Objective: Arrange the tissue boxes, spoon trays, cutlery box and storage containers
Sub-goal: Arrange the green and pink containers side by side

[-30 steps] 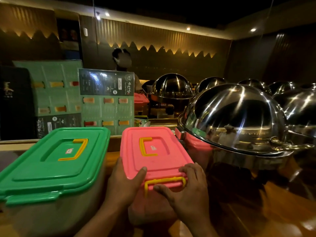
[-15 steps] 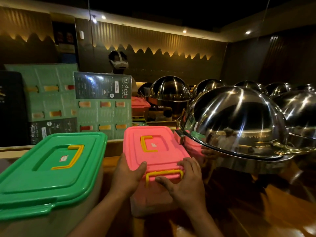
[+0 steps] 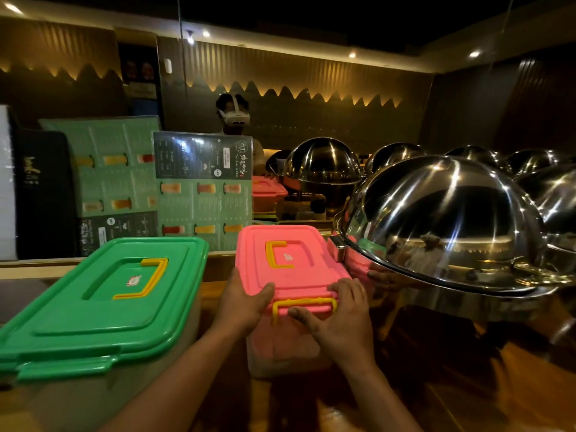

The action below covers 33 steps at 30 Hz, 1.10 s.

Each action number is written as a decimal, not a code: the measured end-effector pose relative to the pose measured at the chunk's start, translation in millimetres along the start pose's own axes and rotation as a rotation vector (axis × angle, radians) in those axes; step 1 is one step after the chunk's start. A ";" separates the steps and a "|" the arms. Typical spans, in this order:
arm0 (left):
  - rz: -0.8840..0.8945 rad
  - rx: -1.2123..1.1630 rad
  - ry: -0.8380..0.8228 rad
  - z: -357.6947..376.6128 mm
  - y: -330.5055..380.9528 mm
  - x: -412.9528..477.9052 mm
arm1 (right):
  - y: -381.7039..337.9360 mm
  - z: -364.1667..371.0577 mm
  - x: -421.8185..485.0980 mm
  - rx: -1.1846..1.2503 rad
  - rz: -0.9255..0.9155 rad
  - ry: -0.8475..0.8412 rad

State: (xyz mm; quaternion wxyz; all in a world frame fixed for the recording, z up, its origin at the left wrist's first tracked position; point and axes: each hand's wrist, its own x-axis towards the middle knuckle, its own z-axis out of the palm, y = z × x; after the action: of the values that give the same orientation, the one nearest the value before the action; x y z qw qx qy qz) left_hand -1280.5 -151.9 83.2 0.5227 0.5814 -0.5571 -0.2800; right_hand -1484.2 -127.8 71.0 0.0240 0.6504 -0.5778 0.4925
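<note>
A dim room with dark ribbed wall panels (image 3: 311, 76) lit warm along a zigzag edge; small ceiling spotlights (image 3: 474, 53) glow above. The wooden desk (image 3: 467, 385) shines brown.

We have one head-worn view, looking forward and slightly down, close over the near wooden counter (image 3: 467, 385).

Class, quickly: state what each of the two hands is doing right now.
Left hand: gripping the near left corner of the pink-lidded container.
Right hand: gripping its near right edge by the yellow latch.
</note>
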 end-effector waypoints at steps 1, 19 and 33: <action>-0.006 0.005 0.001 0.4 -0.1 0.7 | 0.0 -0.1 0.6 0.002 0.001 -0.003; 0.280 0.533 -0.059 -84.6 54.6 -39.5 | -73.9 -7.8 -34.6 -0.008 -0.197 -0.100; -0.027 0.305 -0.228 -346.1 -52.1 -41.9 | -235.8 62.4 -116.4 0.051 -0.110 -0.340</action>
State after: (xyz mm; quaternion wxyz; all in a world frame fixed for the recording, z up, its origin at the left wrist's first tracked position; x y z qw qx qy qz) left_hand -957.0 -18.8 127.2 0.3584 0.6257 -0.6408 -0.2635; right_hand -1245.4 -2.5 88.0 -0.0639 0.7554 -0.5243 0.3880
